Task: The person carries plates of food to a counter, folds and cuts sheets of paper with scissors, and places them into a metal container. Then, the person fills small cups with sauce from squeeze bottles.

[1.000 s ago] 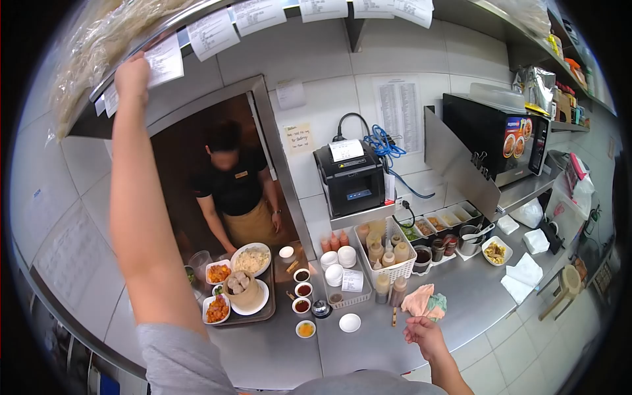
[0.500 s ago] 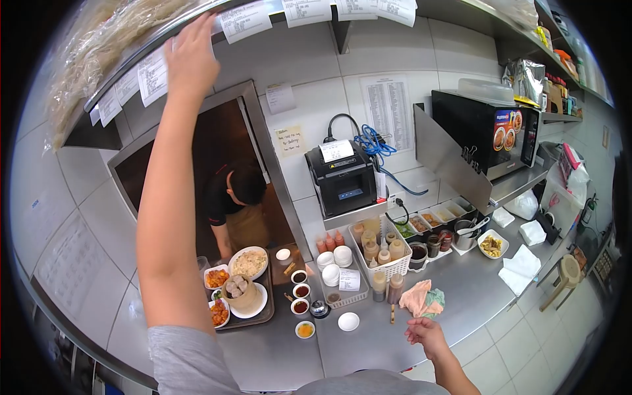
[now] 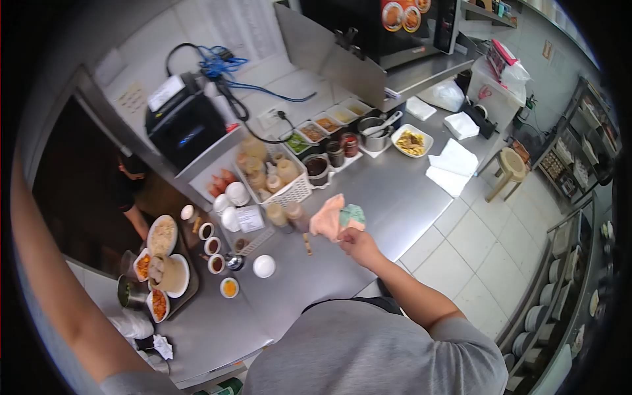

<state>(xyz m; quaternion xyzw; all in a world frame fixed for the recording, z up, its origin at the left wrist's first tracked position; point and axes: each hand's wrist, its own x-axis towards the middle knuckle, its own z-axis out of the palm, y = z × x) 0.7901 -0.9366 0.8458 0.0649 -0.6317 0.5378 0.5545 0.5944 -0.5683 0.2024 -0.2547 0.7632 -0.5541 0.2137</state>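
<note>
My right hand [image 3: 361,247] is at the near edge of a crumpled pink cloth [image 3: 324,218] on the steel counter, its fingers closed on the cloth. A green cloth [image 3: 353,214] lies against the pink one. Just left of them stand squeeze bottles [image 3: 296,216] and a small brown-and-white stick [image 3: 307,244]. My left arm [image 3: 62,283] reaches up along the left edge of the view; the hand itself is out of the picture. A white saucer [image 3: 264,266] sits on the counter between my arms.
A tray [image 3: 191,289] at left holds a bamboo steamer [image 3: 172,272], rice and other dishes, with sauce cups [image 3: 212,245] beside it. Another person [image 3: 135,197] stands in the hatch. Farther back are a receipt printer [image 3: 184,122], a bottle basket [image 3: 289,191] and a bowl of food [image 3: 413,141].
My view has swung right and down. The right hand has moved onto the pink cloth and closed on it. My left hand, earlier raised at the paper slips, has left the view.
</note>
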